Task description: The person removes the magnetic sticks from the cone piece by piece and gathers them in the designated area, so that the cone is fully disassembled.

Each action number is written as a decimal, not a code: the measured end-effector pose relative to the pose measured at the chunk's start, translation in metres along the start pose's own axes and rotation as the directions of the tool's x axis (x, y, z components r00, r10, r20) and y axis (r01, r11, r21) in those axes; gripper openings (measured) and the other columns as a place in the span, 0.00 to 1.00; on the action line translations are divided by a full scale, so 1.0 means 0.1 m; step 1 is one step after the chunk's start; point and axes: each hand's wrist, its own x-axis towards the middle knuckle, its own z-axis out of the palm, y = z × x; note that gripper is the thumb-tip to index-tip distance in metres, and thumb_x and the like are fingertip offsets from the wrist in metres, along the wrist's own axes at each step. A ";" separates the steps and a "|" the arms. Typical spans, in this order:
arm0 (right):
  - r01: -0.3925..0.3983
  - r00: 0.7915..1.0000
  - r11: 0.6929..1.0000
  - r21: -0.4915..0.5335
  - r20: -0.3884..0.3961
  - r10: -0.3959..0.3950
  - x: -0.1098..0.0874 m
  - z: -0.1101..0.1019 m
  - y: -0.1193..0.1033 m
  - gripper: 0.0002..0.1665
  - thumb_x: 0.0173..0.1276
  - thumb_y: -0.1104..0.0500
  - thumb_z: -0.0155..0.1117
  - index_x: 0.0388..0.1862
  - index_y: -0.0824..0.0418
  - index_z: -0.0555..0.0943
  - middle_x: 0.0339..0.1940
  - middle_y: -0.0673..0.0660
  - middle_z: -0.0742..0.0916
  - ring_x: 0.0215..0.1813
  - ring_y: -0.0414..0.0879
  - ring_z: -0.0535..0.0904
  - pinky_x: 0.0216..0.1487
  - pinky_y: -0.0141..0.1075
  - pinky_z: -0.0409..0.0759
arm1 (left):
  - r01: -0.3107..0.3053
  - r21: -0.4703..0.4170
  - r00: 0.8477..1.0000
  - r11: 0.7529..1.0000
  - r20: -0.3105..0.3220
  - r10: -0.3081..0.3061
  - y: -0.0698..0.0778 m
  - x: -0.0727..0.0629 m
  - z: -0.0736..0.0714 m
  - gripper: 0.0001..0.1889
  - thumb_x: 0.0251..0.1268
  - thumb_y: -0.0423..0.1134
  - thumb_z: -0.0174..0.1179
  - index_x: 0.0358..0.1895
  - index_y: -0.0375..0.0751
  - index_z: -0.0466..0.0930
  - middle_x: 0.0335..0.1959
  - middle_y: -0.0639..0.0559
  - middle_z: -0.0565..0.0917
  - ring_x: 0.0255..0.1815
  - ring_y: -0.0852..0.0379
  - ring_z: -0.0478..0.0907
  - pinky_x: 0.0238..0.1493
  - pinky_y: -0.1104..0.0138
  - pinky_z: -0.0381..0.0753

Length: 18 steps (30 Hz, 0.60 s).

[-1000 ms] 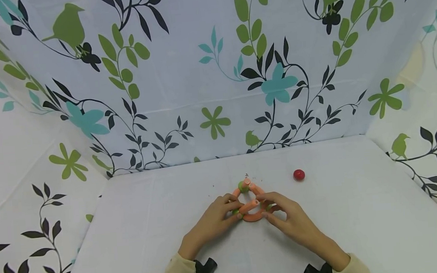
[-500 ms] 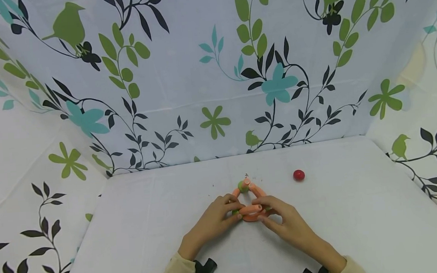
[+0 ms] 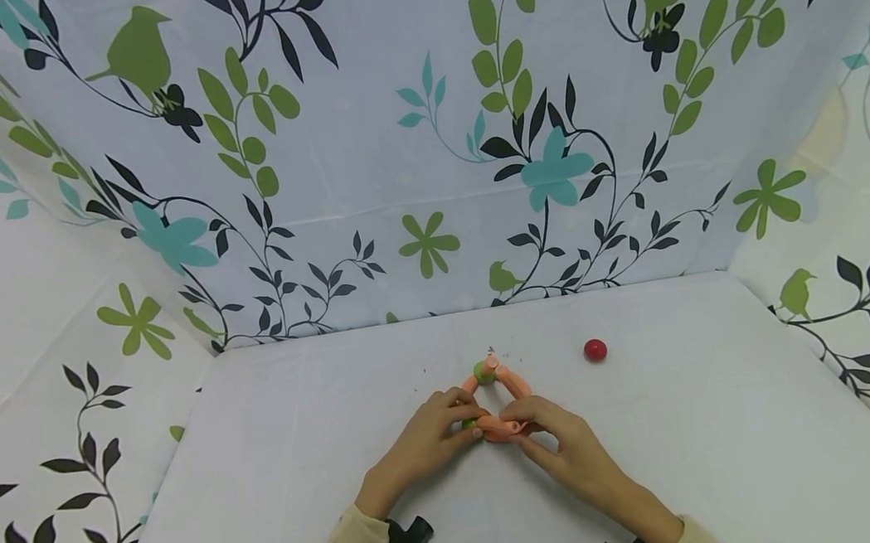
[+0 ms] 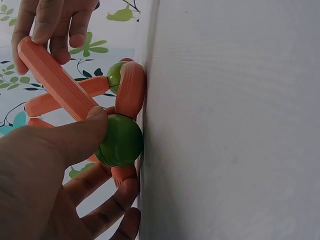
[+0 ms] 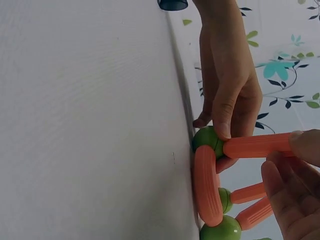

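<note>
Orange ribbed rods and green balls make up a toy frame on the white table (image 3: 326,444), with one green ball (image 3: 484,373) at its far corner. My left hand (image 3: 433,433) holds the frame's left corner; in the left wrist view its thumb presses where a green ball (image 4: 121,142) meets a straight orange rod (image 4: 57,80), fingers behind. That rod slants up off the table, and my right hand (image 3: 565,442) pinches its free end between thumb and fingers. A curved orange rod (image 5: 207,185) lies low along the near side. My right hand hides the right corner in the head view.
A small red ball (image 3: 595,350) lies behind and to the right of the frame. Small dark specks dot the cloth just beyond the far corner. Patterned fabric (image 3: 354,168) rises behind and at both sides. A dark wrist device (image 3: 410,537) sits by the left sleeve.
My right hand has moved left and nearer to me, and the straight rod's free end has swung toward me with it. My left hand stays at the left corner.
</note>
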 end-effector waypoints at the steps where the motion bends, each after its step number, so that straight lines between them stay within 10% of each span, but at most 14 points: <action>1: 0.021 1.000 1.000 0.000 0.004 -0.021 0.00 0.00 0.00 0.28 0.60 0.78 0.72 0.57 0.60 0.82 0.53 0.55 0.88 0.52 0.42 0.85 0.49 0.32 0.87 | 0.000 -0.001 1.000 1.000 -0.002 0.000 0.00 0.00 0.00 0.10 0.75 0.47 0.63 0.53 0.55 0.88 0.55 0.60 0.81 0.53 0.59 0.75 0.57 0.61 0.77; 13: 0.095 0.995 0.995 -0.022 -0.002 -0.095 0.02 0.00 -0.03 0.30 0.58 0.79 0.73 0.57 0.60 0.83 0.53 0.56 0.87 0.52 0.41 0.84 0.49 0.28 0.85 | -0.018 -0.011 0.999 1.000 -0.032 0.017 0.03 0.00 -0.01 0.09 0.74 0.46 0.64 0.51 0.55 0.89 0.52 0.60 0.82 0.51 0.60 0.75 0.54 0.63 0.77; 18: 0.011 1.000 1.000 -0.013 -0.006 -0.011 0.00 -0.06 -0.02 0.26 0.62 0.76 0.72 0.58 0.59 0.82 0.54 0.55 0.88 0.51 0.41 0.86 0.49 0.30 0.86 | -0.025 0.000 0.999 1.000 -0.038 0.025 0.02 0.01 0.00 0.09 0.75 0.47 0.64 0.51 0.55 0.89 0.52 0.60 0.82 0.51 0.60 0.76 0.54 0.63 0.77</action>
